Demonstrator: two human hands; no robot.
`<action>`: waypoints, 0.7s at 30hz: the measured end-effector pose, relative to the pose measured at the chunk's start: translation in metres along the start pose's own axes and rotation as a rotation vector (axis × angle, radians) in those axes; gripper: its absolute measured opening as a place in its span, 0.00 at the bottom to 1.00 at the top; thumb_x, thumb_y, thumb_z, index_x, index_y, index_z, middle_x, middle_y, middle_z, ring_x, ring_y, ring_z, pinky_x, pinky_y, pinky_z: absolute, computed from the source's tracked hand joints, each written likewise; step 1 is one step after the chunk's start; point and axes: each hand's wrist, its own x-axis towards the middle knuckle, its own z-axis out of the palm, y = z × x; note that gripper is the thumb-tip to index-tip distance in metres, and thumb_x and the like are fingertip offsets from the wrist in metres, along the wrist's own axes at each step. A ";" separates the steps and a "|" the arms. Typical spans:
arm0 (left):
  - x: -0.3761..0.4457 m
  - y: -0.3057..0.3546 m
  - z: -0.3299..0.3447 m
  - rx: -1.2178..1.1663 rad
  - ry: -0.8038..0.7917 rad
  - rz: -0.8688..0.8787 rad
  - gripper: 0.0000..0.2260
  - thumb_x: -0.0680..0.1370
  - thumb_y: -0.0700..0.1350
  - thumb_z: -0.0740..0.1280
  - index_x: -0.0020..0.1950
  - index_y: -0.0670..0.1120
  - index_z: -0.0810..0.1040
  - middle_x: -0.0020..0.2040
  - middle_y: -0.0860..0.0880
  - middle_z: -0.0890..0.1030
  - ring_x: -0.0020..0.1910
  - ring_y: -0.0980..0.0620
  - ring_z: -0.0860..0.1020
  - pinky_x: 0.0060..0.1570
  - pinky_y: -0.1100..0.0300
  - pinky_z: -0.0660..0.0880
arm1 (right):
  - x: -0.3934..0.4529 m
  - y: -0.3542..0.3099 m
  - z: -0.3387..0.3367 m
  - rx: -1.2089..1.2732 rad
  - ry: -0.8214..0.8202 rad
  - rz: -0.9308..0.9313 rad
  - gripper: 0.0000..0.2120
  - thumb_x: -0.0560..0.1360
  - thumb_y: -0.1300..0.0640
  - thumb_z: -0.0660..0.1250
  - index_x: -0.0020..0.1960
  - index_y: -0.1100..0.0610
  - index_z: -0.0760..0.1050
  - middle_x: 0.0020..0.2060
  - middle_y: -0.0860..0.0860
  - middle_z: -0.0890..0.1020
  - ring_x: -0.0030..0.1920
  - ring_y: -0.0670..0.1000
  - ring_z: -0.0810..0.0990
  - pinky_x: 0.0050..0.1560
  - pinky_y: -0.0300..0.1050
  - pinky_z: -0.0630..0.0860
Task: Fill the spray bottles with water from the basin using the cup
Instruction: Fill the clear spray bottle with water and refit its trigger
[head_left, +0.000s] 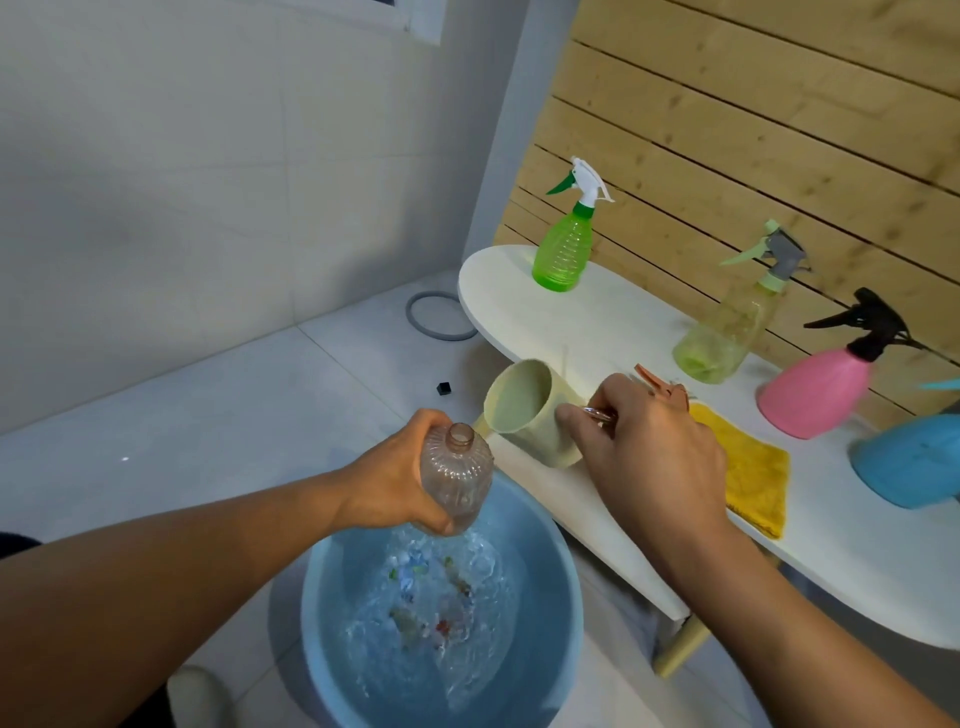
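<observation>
1. Our left hand (395, 467) has its fingers wrapped round the uncapped clear bottle (457, 480), held upright over the blue basin (332, 613) of water.
2. Our right hand (649, 441) grips the pale cup (530, 415) by its side, tipped toward the bottle's neck at the bench (597, 317) edge.
3. We should line the cup's lip over the narrow mouth and pour slowly, so spills fall into the basin.

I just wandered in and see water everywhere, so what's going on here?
A person's left hand holds an uncapped clear ribbed plastic bottle over a round blue basin of water. The right hand grips a pale cream plastic cup, tipped sideways beside the bottle. Nothing is pouring yet. Capped spray bottles stand on the white table.
</observation>
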 end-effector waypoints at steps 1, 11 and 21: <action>-0.002 -0.002 -0.002 -0.004 0.006 -0.003 0.45 0.62 0.41 0.86 0.69 0.57 0.64 0.61 0.53 0.76 0.58 0.53 0.80 0.50 0.62 0.82 | 0.001 0.001 0.003 0.011 -0.030 0.029 0.15 0.79 0.38 0.62 0.45 0.49 0.72 0.33 0.46 0.71 0.46 0.60 0.77 0.43 0.51 0.73; -0.008 -0.011 -0.012 0.014 0.044 -0.008 0.44 0.61 0.41 0.87 0.69 0.57 0.65 0.60 0.53 0.77 0.58 0.53 0.79 0.52 0.61 0.82 | 0.014 0.013 0.064 0.075 -0.226 0.150 0.17 0.77 0.39 0.64 0.38 0.50 0.69 0.34 0.45 0.78 0.40 0.54 0.78 0.36 0.45 0.67; -0.011 -0.018 -0.014 0.037 0.061 0.026 0.48 0.61 0.41 0.86 0.73 0.59 0.63 0.62 0.59 0.76 0.59 0.61 0.78 0.53 0.68 0.78 | 0.013 0.032 0.156 0.060 -0.599 0.286 0.16 0.77 0.41 0.64 0.43 0.53 0.76 0.42 0.51 0.82 0.45 0.56 0.81 0.40 0.44 0.71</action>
